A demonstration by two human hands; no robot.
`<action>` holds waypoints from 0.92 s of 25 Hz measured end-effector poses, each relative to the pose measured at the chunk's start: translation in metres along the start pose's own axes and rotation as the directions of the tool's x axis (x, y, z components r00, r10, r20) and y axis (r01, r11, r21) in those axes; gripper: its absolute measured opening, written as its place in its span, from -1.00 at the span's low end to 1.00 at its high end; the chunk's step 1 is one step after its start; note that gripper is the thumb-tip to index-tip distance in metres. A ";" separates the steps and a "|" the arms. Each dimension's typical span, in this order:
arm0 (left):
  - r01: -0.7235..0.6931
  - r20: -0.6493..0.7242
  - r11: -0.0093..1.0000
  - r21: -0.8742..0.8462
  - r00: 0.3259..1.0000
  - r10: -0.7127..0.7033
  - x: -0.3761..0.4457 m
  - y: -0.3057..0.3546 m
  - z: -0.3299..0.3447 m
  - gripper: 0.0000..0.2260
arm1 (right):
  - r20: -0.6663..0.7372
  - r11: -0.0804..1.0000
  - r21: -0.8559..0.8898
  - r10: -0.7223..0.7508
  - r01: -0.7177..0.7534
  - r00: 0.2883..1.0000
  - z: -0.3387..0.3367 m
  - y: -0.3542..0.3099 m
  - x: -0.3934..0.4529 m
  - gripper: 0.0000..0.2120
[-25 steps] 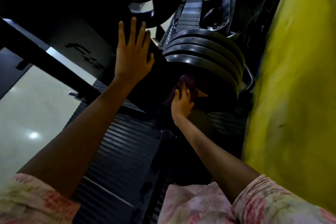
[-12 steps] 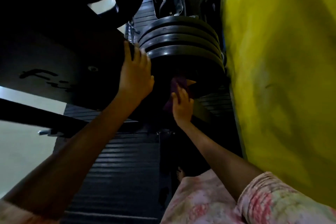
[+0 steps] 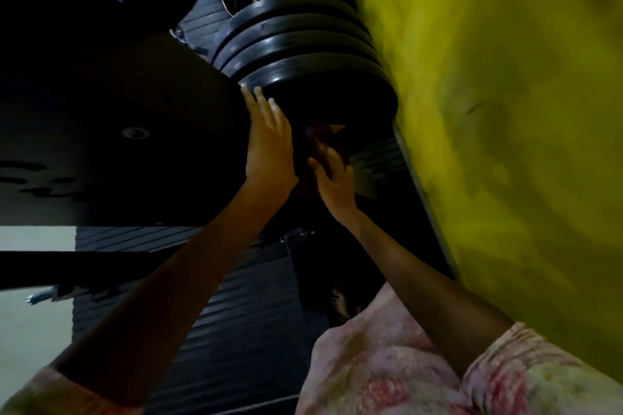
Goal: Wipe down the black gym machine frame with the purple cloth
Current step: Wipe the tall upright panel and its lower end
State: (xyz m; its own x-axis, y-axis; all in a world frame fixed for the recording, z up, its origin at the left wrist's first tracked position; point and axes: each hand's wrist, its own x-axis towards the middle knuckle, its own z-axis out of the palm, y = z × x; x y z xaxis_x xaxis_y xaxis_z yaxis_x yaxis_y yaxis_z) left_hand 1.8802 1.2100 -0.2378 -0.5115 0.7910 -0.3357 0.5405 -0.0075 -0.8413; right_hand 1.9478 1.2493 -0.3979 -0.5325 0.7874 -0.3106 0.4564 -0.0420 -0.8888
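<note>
The left hand (image 3: 269,145) lies flat, fingers together, on the black frame (image 3: 141,131) beside 4 weight plates (image 3: 303,54); the right hand (image 3: 332,178) presses the purple cloth (image 3: 318,131) below them.

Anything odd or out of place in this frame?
Nothing stands out. The right hand presses the purple cloth under the stacked weight plates; the left hand lies flat on the black frame. The picture is dark and blurred.

purple cloth (image 3: 318,138) mostly lost in shadow, right hand (image 3: 333,178) grip unclear
</note>
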 end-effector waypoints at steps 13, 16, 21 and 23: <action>-0.037 -0.004 0.991 -0.128 0.999 0.037 0.036 0.043 0.009 -0.19 | 0.016 0.998 0.046 0.048 -0.048 0.999 -0.003 0.031 0.018 -0.64; -0.056 0.005 0.990 -0.132 0.998 0.057 0.038 0.045 0.008 -0.16 | -0.040 0.995 -0.050 -0.088 0.086 0.995 0.000 0.044 0.015 -0.58; -0.099 0.070 0.984 -0.151 0.991 0.110 0.041 0.051 0.003 -0.13 | 0.167 0.957 -0.184 0.255 -0.224 0.953 -0.017 0.092 0.058 -0.51; -0.101 0.062 0.975 -0.199 0.991 0.116 0.047 0.055 0.002 -0.10 | 0.170 0.929 -0.198 0.346 -0.312 0.923 -0.017 0.098 0.070 -0.53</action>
State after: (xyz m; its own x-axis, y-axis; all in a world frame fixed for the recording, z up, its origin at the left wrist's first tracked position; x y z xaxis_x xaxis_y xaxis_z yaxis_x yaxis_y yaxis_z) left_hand 1.8843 1.2450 -0.3002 -0.4860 0.7452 -0.4566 0.7117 0.0343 -0.7016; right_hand 1.9674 1.3114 -0.5007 -0.4543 0.6076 -0.6514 0.7314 -0.1631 -0.6622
